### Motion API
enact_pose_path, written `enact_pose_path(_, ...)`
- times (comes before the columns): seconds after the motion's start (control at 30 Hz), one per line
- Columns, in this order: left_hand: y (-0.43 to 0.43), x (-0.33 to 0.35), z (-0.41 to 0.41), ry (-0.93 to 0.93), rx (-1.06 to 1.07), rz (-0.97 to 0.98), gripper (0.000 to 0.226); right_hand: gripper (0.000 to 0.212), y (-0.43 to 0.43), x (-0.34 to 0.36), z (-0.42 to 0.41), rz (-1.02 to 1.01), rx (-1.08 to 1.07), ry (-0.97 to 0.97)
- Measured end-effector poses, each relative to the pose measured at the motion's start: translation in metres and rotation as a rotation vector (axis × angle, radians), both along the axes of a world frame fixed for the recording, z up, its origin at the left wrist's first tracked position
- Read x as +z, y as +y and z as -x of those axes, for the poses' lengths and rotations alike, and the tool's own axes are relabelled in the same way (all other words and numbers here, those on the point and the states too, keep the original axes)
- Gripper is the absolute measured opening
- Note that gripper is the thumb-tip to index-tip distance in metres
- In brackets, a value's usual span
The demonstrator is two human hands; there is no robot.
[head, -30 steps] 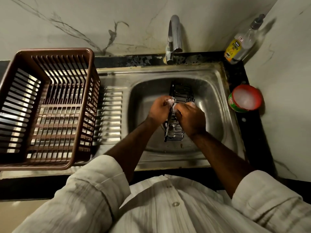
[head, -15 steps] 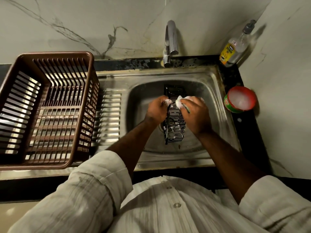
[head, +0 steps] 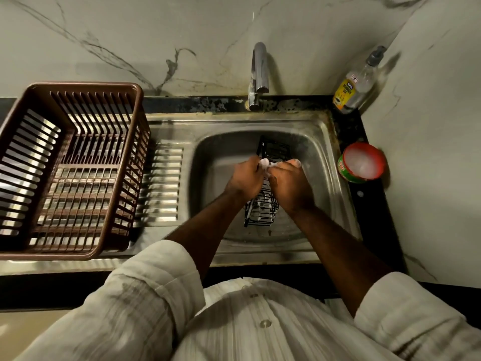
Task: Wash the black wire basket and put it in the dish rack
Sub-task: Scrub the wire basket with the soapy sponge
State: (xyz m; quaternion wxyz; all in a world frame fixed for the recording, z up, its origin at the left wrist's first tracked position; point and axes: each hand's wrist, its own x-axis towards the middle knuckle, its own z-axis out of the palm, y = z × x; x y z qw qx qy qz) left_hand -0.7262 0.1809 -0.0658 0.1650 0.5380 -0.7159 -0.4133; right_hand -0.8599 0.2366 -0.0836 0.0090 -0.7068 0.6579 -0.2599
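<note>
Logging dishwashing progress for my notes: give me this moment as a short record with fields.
Item: black wire basket, in the steel sink
Left hand: grips the basket's left side
Right hand: holds a white foamy pad against the basket
Rack: brown plastic dish rack, left of the sink bowl
Tap: chrome tap, no stream visible
Stage: scrubbing; basket not yet in rack

Single head-worn view, set above the near edge of the sink, facing steeply down and forward, close enough to fill mid-frame with its basin; dish rack left of the sink, wall beyond it.
</note>
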Motion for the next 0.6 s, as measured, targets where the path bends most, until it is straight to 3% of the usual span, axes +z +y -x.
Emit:
enact_pose_path(0.27,-0.001,0.021,0.013,-0.113,0.064,-0.074,0.043,0.046,0.021,0.004,0.019,-0.086,-0.112,-0.164)
enact_pose_path(0.4,0.005,0.025,0.024,-0.134,0.058,-0.089,0.044,0.044,0.023,0.01,0.019,-0.063,-0.1,-0.174)
enact_pose_path(0.53,0.006,0.03,0.033,-0.231,-0.014,-0.063,0.034,0.026,0.023,0.013,0.0,-0.051,-0.036,-0.232)
enact_pose_path(0.6,0.005,0.032,0.034,-0.274,-0.027,-0.047,0.034,0.03,0.023,0.013,0.008,-0.062,-0.007,-0.239)
